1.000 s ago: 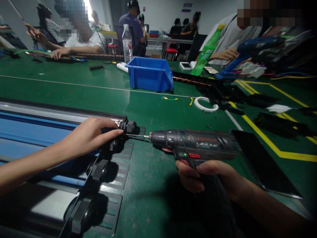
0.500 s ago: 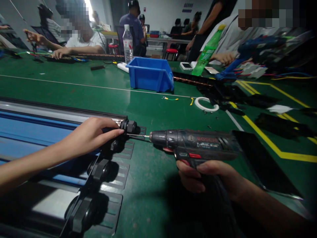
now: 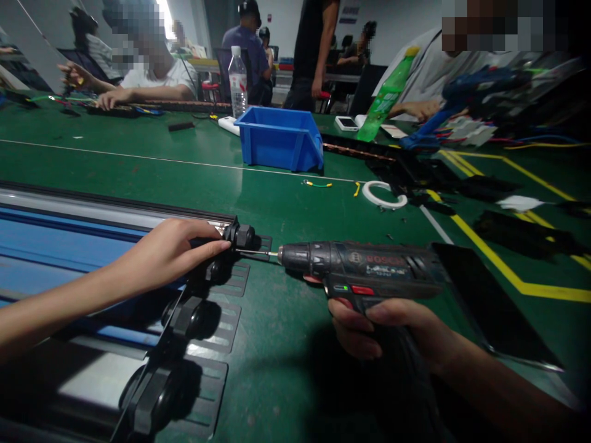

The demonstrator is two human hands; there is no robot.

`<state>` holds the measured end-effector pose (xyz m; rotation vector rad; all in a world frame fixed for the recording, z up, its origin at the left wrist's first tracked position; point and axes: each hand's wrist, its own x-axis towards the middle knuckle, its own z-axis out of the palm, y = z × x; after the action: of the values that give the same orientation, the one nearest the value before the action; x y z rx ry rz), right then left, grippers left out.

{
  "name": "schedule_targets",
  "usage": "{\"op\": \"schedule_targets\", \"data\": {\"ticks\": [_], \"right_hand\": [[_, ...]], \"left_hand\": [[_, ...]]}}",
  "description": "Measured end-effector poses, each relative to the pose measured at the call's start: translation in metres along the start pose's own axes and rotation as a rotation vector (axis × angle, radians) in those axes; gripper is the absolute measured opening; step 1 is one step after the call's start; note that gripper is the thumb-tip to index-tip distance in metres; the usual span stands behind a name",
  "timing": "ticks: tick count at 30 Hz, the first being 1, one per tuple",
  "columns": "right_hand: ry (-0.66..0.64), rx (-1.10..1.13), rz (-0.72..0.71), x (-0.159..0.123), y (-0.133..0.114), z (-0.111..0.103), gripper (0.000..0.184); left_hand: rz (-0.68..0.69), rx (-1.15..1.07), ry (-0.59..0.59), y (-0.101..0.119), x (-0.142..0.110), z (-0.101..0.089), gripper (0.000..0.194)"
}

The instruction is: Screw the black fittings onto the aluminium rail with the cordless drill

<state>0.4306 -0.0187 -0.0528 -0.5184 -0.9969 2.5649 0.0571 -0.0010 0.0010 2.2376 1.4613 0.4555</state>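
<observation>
My right hand (image 3: 373, 326) grips a black Bosch cordless drill (image 3: 364, 264) by its handle, with a finger at the red trigger. A small green light glows above the handle. The drill's long thin bit (image 3: 256, 251) points left, level, towards the end plate of a blue and silver metal housing (image 3: 69, 240). At that end my left hand (image 3: 184, 249) has thumb and fingertips closed near the bit's tip, beside a black cable gland (image 3: 242, 235); what they pinch is hidden. More black cable glands (image 3: 187, 317) and slotted flat tabs (image 3: 221, 329) line the same end.
A blue bin (image 3: 279, 138) stands mid-table, a water bottle (image 3: 238, 83) behind it. A green bottle (image 3: 388, 95), a white ring (image 3: 384, 194) and a blue power tool (image 3: 452, 104) sit further right. A dark phone-like slab (image 3: 498, 307) lies beside the drill. Other people work across the table.
Both my hands and the drill hold nearly the same position. The drill's green light went off and is lit again. A person in black walked leftward across the background.
</observation>
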Motion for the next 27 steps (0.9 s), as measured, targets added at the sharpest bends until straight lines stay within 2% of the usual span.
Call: {"op": "schedule_targets", "data": {"ticks": [27], "right_hand": [[0.017,-0.009,-0.032,-0.0008,0.0019,0.0001,0.023]], "left_hand": [[-0.025,-0.02,0.007,0.001,0.0004,0.0004,0.033]]}}
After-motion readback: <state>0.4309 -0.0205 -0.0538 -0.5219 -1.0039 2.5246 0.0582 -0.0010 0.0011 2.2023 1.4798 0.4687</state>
